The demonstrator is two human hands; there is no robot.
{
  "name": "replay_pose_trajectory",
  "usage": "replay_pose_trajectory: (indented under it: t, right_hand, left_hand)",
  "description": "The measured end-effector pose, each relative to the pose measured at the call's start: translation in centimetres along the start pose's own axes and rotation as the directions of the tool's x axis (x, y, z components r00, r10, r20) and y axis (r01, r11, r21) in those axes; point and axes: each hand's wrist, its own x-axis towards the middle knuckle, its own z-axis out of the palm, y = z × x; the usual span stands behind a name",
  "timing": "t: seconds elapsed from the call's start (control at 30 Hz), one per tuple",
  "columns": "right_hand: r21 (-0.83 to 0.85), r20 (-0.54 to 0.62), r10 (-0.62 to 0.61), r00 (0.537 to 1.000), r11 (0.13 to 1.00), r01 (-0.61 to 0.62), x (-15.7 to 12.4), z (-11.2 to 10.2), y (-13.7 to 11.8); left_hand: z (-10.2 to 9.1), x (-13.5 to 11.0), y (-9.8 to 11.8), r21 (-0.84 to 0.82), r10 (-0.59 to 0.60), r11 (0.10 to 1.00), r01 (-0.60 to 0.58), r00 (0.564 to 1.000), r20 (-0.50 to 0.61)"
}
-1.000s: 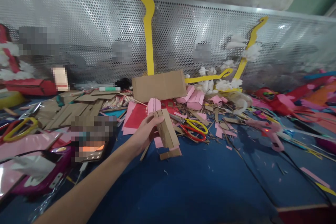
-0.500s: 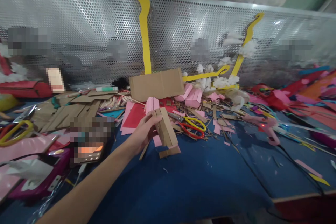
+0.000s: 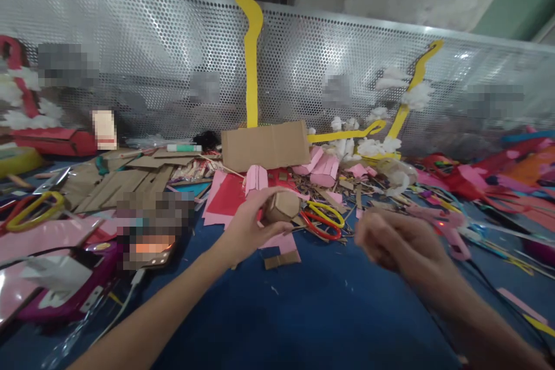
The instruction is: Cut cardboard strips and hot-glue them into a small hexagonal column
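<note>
My left hand (image 3: pixel 245 225) is closed around a small cardboard prism (image 3: pixel 283 206) with several flat sides, one end facing right. Beneath it on the blue mat (image 3: pixel 312 306) lie a pink paper piece (image 3: pixel 284 241) and a cardboard strip (image 3: pixel 282 260). In the air to the right is my right hand (image 3: pixel 401 243), its fingers curled in; what they hold, if anything, is hidden. Between the hands lie scissors (image 3: pixel 323 221) with red and yellow handles. A pink glue gun (image 3: pixel 455 237) with a lit red light lies just right of my right hand.
Behind, a cardboard box (image 3: pixel 266 145) bears a tall yellow hook (image 3: pixel 251 69) before a perforated metal panel (image 3: pixel 299 63). Cardboard pieces (image 3: pixel 117 185), a phone (image 3: pixel 151 245) with a cable and a purple case (image 3: pixel 78 283) lie left. Pink paper prisms (image 3: pixel 325 170) lie among scraps.
My right hand has come into view from the right. The cardboard prism has been turned in my left hand so that its end faces right. The view has shifted slightly.
</note>
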Motion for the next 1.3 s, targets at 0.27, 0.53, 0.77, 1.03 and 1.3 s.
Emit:
replay_pose_trajectory:
  t: [0.27,0.53,0.77,1.03,1.3]
  right_hand:
    - [-0.302,0.13,-0.243,0.961,0.914,0.272,5.7,4.8,1.3]
    - [-0.339,0.142,-0.422,0.895,0.829,0.444,5.8,5.7,1.4]
    - [-0.326,0.169,-0.3,0.939,0.882,0.34,5.6,5.7,1.3]
    - [-0.28,0.129,-0.315,0.94,0.898,0.339,5.4,7.2,2.8]
    - [-0.281,0.18,-0.318,0.931,0.89,0.359,5.5,7.0,2.9]
  left_hand:
    - [-0.1,0.0,-0.3,0.063,-0.016,0.998,0.013,0.998,0.055]
    - [-0.4,0.2,-1.6,0.108,-0.054,0.993,0.055,0.998,-0.009]
    - [-0.3,0.2,-0.9,0.087,-0.037,0.995,0.038,0.999,-0.012]
    - [-0.1,0.2,-1.2,0.08,-0.038,0.996,0.042,0.998,-0.053]
    - [-0.4,0.4,-2.1,0.147,-0.045,0.988,0.051,0.998,-0.047]
